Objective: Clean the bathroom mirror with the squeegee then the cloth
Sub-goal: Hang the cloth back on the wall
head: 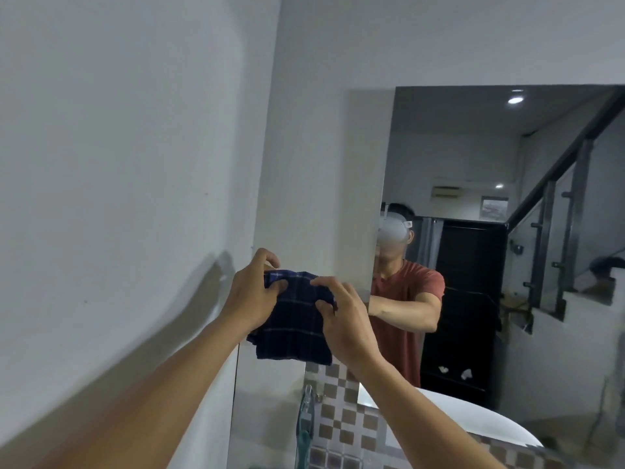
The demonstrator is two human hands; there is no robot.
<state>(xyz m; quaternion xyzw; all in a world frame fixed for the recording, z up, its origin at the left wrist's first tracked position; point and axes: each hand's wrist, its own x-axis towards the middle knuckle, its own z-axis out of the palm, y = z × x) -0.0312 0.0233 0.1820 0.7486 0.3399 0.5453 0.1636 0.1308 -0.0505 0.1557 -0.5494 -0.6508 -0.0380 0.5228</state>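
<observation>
A plain white wall (118, 147) filled the left of the view. To the right hung the bathroom mirror (490, 204), reflecting the person in a red shirt, a staircase and a dark doorway. The rim of a white basin (456, 421) sat low on the right, below the glass, with checkered tiles (338, 428) just left of it.

In front of the mirror's left edge both arms reached forward. The left hand (252, 299) and the right hand (343, 319) held a dark blue checked cloth (294, 319) between them, each hand's fingers curled and pinching an upper corner, the rest hanging folded below. The cloth looked to be near the glass; whether it touched could not be told.

No squeegee could be picked out for certain. The cloth step seemed in hand: next, bunching the cloth into one palm and pressing it flat on the mirror.
</observation>
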